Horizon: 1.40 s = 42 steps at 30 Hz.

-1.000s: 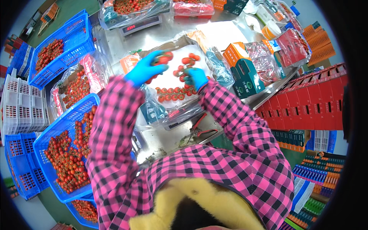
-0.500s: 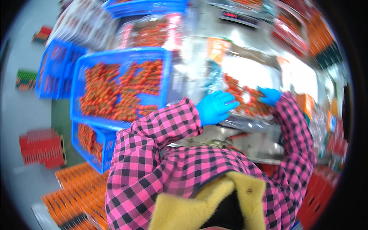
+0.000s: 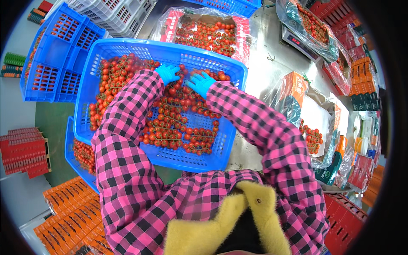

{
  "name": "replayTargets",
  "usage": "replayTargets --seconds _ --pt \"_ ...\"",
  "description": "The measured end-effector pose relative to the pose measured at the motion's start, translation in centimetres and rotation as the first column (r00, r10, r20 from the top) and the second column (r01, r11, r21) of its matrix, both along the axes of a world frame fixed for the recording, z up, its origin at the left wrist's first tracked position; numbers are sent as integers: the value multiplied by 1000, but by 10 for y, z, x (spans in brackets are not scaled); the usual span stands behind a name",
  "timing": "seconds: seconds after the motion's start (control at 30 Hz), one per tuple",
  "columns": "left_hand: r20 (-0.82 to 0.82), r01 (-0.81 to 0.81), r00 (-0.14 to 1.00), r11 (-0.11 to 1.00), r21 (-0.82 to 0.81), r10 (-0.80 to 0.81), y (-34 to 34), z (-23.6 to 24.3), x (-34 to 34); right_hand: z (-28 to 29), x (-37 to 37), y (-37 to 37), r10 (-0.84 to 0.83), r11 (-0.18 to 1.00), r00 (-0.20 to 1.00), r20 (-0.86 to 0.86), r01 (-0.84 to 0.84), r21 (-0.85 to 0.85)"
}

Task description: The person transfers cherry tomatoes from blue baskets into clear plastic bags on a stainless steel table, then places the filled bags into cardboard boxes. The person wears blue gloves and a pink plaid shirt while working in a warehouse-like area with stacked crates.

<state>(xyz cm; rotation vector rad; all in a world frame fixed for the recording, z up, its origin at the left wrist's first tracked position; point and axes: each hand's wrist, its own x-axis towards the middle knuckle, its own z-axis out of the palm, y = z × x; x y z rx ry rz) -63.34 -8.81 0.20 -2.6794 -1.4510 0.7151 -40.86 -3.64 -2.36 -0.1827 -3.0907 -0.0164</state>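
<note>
Both my hands wear blue gloves and are inside a large blue plastic crate (image 3: 191, 162) holding cherry tomatoes on the vine (image 3: 168, 123). My left hand (image 3: 168, 74) rests over the tomatoes near the crate's far wall, fingers apart. Just to its right, my right hand (image 3: 201, 83) touches more tomato vines, its fingers spread toward the left. Neither hand visibly holds anything, though the fingertips partly merge with the fruit. Right of the crate stands a plastic-lined orange and green carton (image 3: 293, 89) with a white inside and several tomato clusters (image 3: 313, 139) at its near end.
A red and white carton of tomatoes (image 3: 244, 38) sits beyond the crate. At the far right, a bagged carton of tomatoes (image 3: 314, 25) lies on a weighing scale (image 3: 297, 41). Blue crates (image 3: 53, 55) and white crates (image 3: 123, 15) stack at left; orange cartons (image 3: 76, 199) stand lower left.
My hands have left the lined carton on the right and moved left into the blue crate. The view has shifted right, and the tomatoes in the carton now show uncovered.
</note>
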Motion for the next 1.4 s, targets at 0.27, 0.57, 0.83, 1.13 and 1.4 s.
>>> replayTargets --seconds 0.27,0.57,0.83,1.13,1.4 --pt "540 -3 841 1000 19 -8 1 -21 -16 88 60 12 -213 513 888 408 456 -727" --pt "355 57 934 998 -34 -41 23 -36 -13 108 285 11 -601 -748 752 271 -408 -524" --pt "679 -205 -174 648 -733 713 27 71 128 43 488 82 -782 212 359 509 922 -324" --pt "184 387 -47 187 -903 982 157 67 504 51 586 90 -884 149 448 134 540 -828" --pt "328 -264 878 924 -276 349 145 -10 536 63 616 49 -892 248 451 -21 452 -857"
